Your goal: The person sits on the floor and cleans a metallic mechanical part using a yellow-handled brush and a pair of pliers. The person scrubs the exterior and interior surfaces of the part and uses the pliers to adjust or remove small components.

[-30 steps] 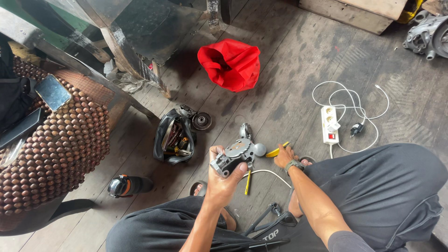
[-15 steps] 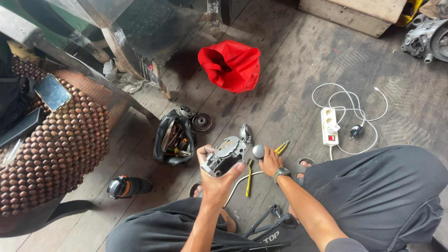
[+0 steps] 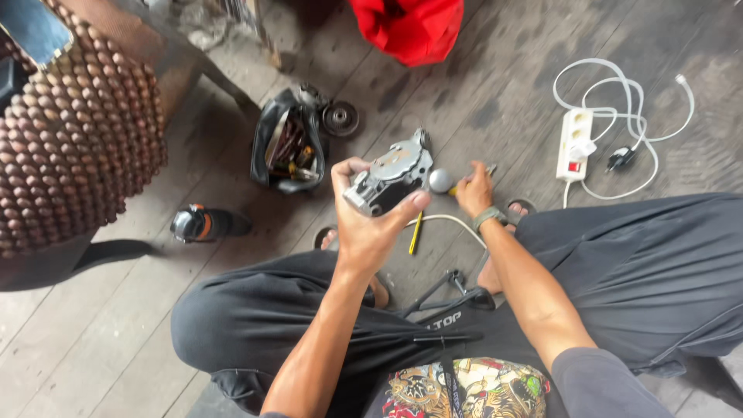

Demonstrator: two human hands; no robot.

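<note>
Since half a second ago, the right hand (image 3: 474, 190) has been lifted a little off the floor and brought closer to the grey metal motor part (image 3: 389, 179). That part is held up in the air, above the dark wooden plank floor (image 3: 480, 108), and the left hand (image 3: 371, 224) is wrapped tightly around it from below. The right hand is closed on a small tool with a round silver end (image 3: 441, 180), and the silver end is just beside the motor part. A yellow-handled screwdriver (image 3: 416, 233) is seen on the floor under the hands. An open black tool bag (image 3: 288, 147) is lying to the left, and a white power strip with a coiled white cord (image 3: 576, 143) is lying to the right. A red cloth bag (image 3: 409, 27) is seen at the top.
</note>
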